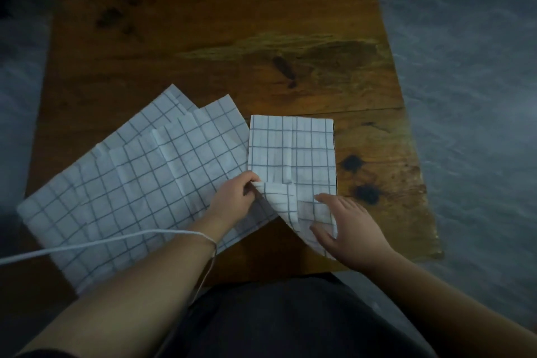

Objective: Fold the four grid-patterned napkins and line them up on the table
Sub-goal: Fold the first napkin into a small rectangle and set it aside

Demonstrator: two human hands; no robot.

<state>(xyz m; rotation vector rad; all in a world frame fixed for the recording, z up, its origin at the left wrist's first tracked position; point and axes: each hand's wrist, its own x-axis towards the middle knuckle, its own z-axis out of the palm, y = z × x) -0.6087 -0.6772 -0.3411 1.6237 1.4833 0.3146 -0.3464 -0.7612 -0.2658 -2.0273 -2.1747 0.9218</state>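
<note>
Wooden and stained, the table carried all the cloth on its near half. A half-folded napkin lay as a narrow upright rectangle running away from both sets of fingertips, its white ground crossed by a dark grid. The left hand gripped the cloth at its near left edge, the fingers curled tight over the fabric with the thumb pinching from below. A flap of it stood lifted and turned over towards the right. The right hand rested flat on the near end of the same napkin, its fingers straight and slightly apart and the thumb held out to the side. The tips pointed at the raised flap, close to the left fingers but not touching them.

To the left of the left knuckles, unfolded spread napkins overlapped in a fanned heap, one passing under the wrist; their exact count could not be told. A white cord crossed the left forearm behind the hand. Dark clothing filled the space behind both wrists.
</note>
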